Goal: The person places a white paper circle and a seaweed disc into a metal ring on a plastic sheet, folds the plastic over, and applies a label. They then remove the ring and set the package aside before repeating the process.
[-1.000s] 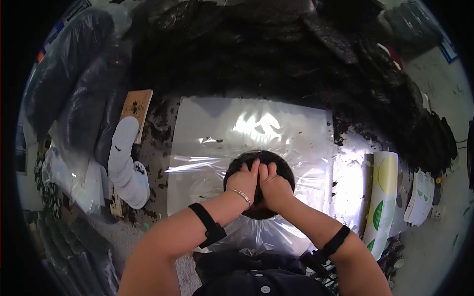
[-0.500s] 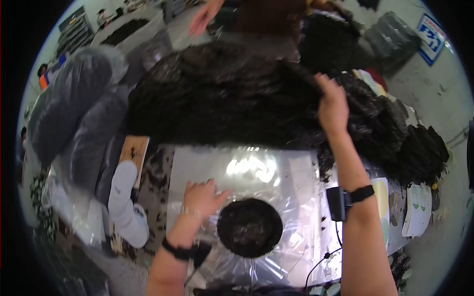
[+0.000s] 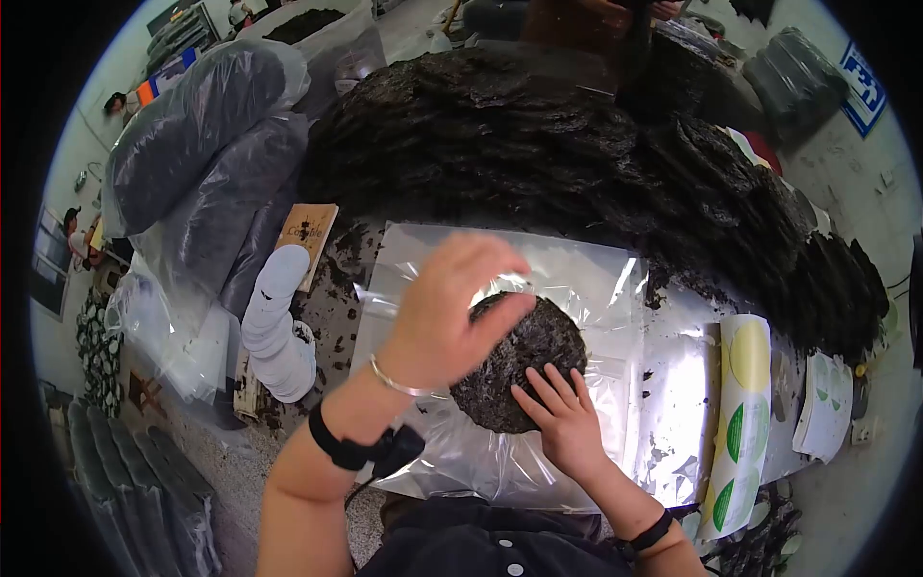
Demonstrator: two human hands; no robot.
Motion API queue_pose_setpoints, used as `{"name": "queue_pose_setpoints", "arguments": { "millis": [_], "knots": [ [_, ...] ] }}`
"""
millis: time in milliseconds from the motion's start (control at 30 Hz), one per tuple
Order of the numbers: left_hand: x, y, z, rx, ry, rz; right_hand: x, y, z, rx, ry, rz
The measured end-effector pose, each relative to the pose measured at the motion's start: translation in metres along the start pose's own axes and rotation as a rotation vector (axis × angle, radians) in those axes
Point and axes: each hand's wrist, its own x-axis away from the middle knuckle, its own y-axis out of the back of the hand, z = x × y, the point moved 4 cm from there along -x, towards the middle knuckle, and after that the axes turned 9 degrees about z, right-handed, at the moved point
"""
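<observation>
A round dark disc (image 3: 510, 361), rough like dried seaweed, lies on a clear plastic sheet (image 3: 615, 385) on the table. My right hand (image 3: 567, 423) rests on the disc's lower right edge, palm down and fingers spread. Above the disc's upper left side is my left hand (image 3: 461, 303), with thumb and fingers apart and nothing visible between them; it hides part of the disc. Whether it touches the disc cannot be made out. Behind the sheet stretches a long, high heap of similar dark sheets (image 3: 500, 144).
Filled plastic bags (image 3: 202, 135) lean at the left, near a brown card (image 3: 310, 231) and overlapping white discs (image 3: 274, 317). A roll of round labels (image 3: 740, 423) and a white label stack (image 3: 824, 404) lie right. Another person's hand (image 3: 665, 10) shows at the top.
My right hand has come from the heap down to the disc. My left hand has moved up and right over it. The disc looks thicker and rougher, and the view has shifted.
</observation>
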Motion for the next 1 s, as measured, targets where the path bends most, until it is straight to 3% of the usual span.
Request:
{"name": "queue_pose_setpoints", "arguments": {
  "millis": [33, 133, 267, 300, 367, 467, 700, 800, 833, 867, 900, 967, 1000],
  "knots": [
    [0.022, -0.025, -0.002, 0.076, 0.024, 0.040, 0.002, -0.007, -0.003, -0.048, 0.014, 0.038],
    [0.067, -0.101, 0.012, -0.288, 0.099, 0.385, -0.001, -0.007, -0.011, -0.086, 0.059, 0.113],
    [0.077, -0.157, 0.038, -0.387, 0.076, 0.539, -0.005, -0.005, -0.018, -0.148, 0.128, 0.217],
    [0.080, -0.167, 0.046, -0.403, 0.104, 0.578, 0.003, -0.014, -0.032, -0.257, 0.138, 0.140],
    [0.085, -0.177, 0.056, -0.390, 0.095, 0.593, 0.015, -0.011, -0.041, -0.319, 0.046, -0.054],
    [0.096, -0.198, 0.069, -0.376, 0.141, 0.641, -0.008, -0.028, -0.024, -0.063, -0.085, 0.004],
    [0.089, -0.212, 0.090, -0.249, 0.250, 1.024, -0.023, -0.036, -0.021, 0.008, -0.125, 0.065],
    [0.085, -0.195, 0.071, -0.201, 0.285, 1.033, -0.021, -0.023, -0.024, -0.023, -0.109, 0.036],
    [0.087, -0.195, 0.069, -0.224, 0.279, 1.018, -0.014, -0.017, -0.031, -0.349, -0.101, 0.024],
    [0.100, -0.202, 0.061, -0.283, 0.267, 0.866, -0.009, -0.012, -0.037, -0.675, -0.089, 0.014],
    [0.100, -0.204, 0.060, -0.303, 0.278, 0.840, 0.002, 0.009, -0.036, -0.902, -0.204, -0.085],
    [0.104, -0.209, 0.059, -0.314, 0.297, 0.824, 0.056, 0.025, -0.031, -0.252, -0.558, -0.423],
    [0.104, -0.212, 0.060, -0.357, 0.304, 0.825, 0.088, 0.010, -0.034, -0.144, -0.735, -0.358]
  ]
}}
